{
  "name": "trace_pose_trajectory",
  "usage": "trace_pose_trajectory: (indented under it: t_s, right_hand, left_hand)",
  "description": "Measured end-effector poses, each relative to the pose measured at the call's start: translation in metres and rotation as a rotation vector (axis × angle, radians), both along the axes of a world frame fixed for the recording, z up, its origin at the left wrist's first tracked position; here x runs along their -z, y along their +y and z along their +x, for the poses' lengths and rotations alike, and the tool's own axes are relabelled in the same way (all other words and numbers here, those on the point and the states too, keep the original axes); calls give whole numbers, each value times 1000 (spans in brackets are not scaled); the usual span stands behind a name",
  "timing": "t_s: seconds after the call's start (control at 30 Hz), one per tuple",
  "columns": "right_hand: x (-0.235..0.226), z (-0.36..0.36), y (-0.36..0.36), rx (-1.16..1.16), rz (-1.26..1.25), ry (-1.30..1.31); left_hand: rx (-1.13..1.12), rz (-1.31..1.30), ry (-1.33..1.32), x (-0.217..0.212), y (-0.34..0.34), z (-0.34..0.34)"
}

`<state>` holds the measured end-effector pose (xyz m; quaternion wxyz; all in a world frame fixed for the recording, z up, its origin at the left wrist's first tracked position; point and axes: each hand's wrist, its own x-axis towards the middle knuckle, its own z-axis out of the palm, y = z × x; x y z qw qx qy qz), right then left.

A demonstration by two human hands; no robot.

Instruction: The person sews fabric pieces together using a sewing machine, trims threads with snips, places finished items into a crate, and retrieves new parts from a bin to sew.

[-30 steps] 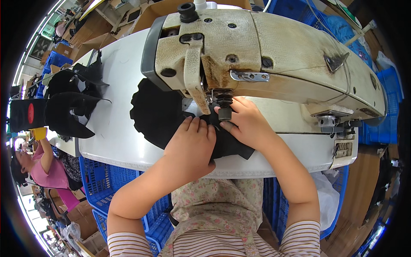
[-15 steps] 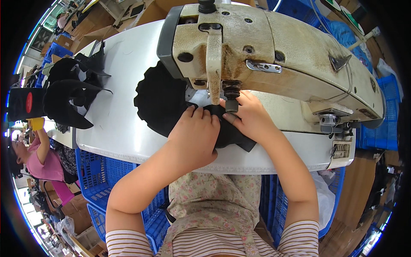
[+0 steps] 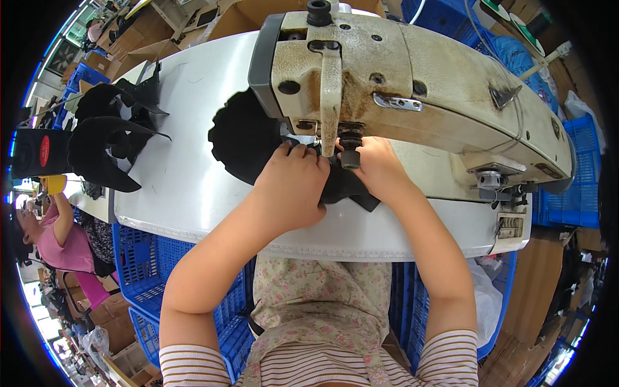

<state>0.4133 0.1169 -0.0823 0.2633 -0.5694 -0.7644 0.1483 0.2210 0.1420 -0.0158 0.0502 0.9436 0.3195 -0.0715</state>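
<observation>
A black fabric piece [image 3: 242,138] with a notched, scalloped edge lies on the white table, partly under the head of a worn cream sewing machine [image 3: 380,77]. My left hand [image 3: 293,184] is closed over its near part, fingertips curled beside the needle area. From the other side, my right hand [image 3: 382,169] grips the same piece; the machine's black knob [image 3: 350,158] covers some of its fingers. The piece's pointed tail pokes out below, between the hands. The needle and the stitching point are mostly hidden.
Several curved black pieces [image 3: 106,142] hang on a stand at the left. Blue crates [image 3: 151,267] sit below the table's front edge [image 3: 187,235]. Another person in pink [image 3: 61,238] is at the far left. Cardboard boxes [image 3: 248,19] stand behind the table.
My right hand has shifted slightly farther in, and its thumb is now largely hidden behind the knob. The black piece has turned slightly and its tail has drawn up and left.
</observation>
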Motion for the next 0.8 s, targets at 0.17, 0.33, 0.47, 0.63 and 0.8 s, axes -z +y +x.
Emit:
trace_pose_trajectory:
  t_s: [0.17,0.33,0.47,0.63,0.8]
  right_hand:
    - [-3,13,-6,-59,-19,5]
    - [-2,20,-22,-219,-40,-51]
    - [-2,20,-22,-212,-36,-35]
    - [-1,17,-22,-184,-17,-44]
    - [6,17,-18,-174,-14,-36]
  left_hand:
    - [30,33,-77,10,-17,-1]
    - [19,119,-119,16,-27,-3]
    - [14,109,-75,14,-27,2]
    - [5,92,-74,13,-22,1]
    - [24,132,-80,14,-15,0]
